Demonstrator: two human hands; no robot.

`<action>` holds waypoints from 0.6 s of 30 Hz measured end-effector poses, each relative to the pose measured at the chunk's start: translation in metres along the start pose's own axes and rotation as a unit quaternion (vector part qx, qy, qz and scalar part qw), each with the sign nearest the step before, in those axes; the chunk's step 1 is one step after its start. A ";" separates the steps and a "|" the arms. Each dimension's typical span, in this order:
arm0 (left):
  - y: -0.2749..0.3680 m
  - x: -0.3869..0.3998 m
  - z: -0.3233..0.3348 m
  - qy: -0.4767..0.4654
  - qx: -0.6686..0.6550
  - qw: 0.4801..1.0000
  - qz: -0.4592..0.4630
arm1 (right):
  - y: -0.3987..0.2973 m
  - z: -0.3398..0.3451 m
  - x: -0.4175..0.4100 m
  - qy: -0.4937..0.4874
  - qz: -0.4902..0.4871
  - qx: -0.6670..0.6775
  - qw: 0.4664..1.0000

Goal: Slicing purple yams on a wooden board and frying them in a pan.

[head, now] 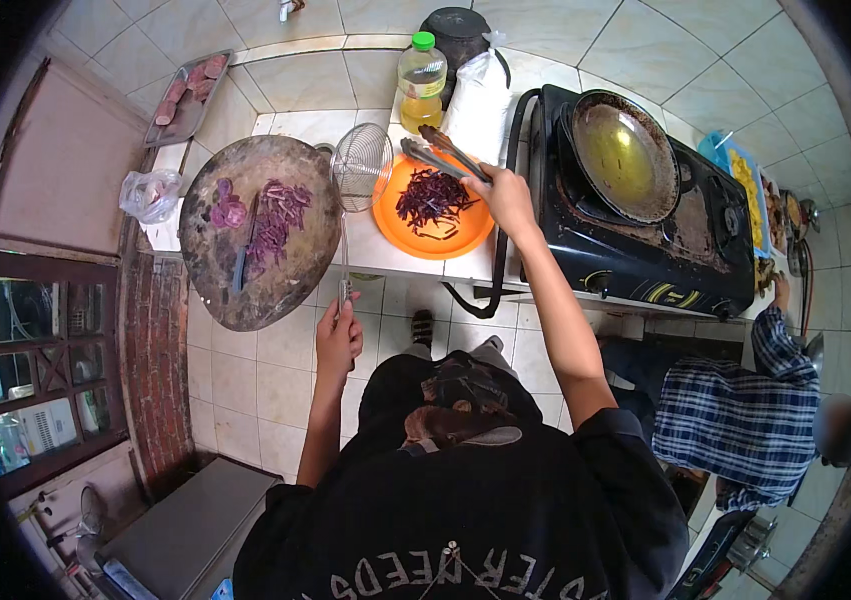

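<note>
My left hand [340, 332] grips the handle of a wire-mesh skimmer [362, 166], its round basket up between the cutting board and the plate. My right hand [506, 196] holds metal tongs [446, 156] over an orange plate [436, 250] bearing dark purple fried-looking strips [434, 199]. On the round wooden cutting board [283, 292] lie raw purple strips [275, 221], round purple slices [228, 206] and a knife [243, 259]. To the right, a wok [583, 150] with yellow oil [618, 154] sits on a black gas stove [568, 259].
Behind the plate stand an oil bottle [422, 86], a white-filled plastic bag [476, 105] and a dark pot [457, 28]. A metal tray [185, 120] of peeled purple tubers is at upper left, a plastic bag [150, 196] below it. At right, a person in plaid [733, 431] is near a blue container [757, 184].
</note>
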State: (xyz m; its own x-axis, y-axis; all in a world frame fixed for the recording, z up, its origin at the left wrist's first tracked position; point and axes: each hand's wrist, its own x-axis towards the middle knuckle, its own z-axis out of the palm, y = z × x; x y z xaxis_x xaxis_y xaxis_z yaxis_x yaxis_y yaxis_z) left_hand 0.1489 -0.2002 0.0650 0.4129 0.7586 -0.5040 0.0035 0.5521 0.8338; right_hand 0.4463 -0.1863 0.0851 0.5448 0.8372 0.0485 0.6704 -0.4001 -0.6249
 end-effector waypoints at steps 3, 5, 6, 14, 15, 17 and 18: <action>0.008 0.001 0.007 -0.014 -0.012 1.000 -0.008 | 0.005 0.012 0.012 -0.016 0.013 -0.032 0.999; 0.010 0.003 0.008 -0.023 -0.013 1.000 -0.012 | 0.008 0.019 0.018 -0.021 0.025 -0.033 0.999; 0.010 0.005 0.007 -0.026 -0.015 0.999 -0.014 | 0.010 0.022 0.019 -0.022 0.025 -0.034 0.999; 0.014 0.014 0.006 -0.018 -0.034 0.999 -0.017 | 0.011 0.000 -0.012 -0.084 -0.003 -0.103 0.991; 0.015 0.015 0.007 -0.017 -0.031 0.999 -0.012 | 0.014 -0.004 -0.018 -0.084 -0.002 -0.103 0.991; 0.015 0.018 0.007 -0.017 -0.028 0.999 -0.008 | 0.017 -0.009 -0.026 -0.044 0.002 -0.126 0.991; 0.015 0.020 0.007 -0.021 -0.034 0.999 -0.008 | 0.013 -0.015 -0.029 -0.039 0.010 -0.128 0.991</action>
State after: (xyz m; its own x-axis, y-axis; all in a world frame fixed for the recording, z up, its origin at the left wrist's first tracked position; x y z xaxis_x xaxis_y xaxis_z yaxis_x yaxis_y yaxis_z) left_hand 0.1636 -0.1789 0.0693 0.4509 0.7354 -0.5059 -0.0504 0.5868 0.8081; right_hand 0.4464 -0.2213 0.0872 0.5254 0.8504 -0.0278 0.7712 -0.4898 -0.4066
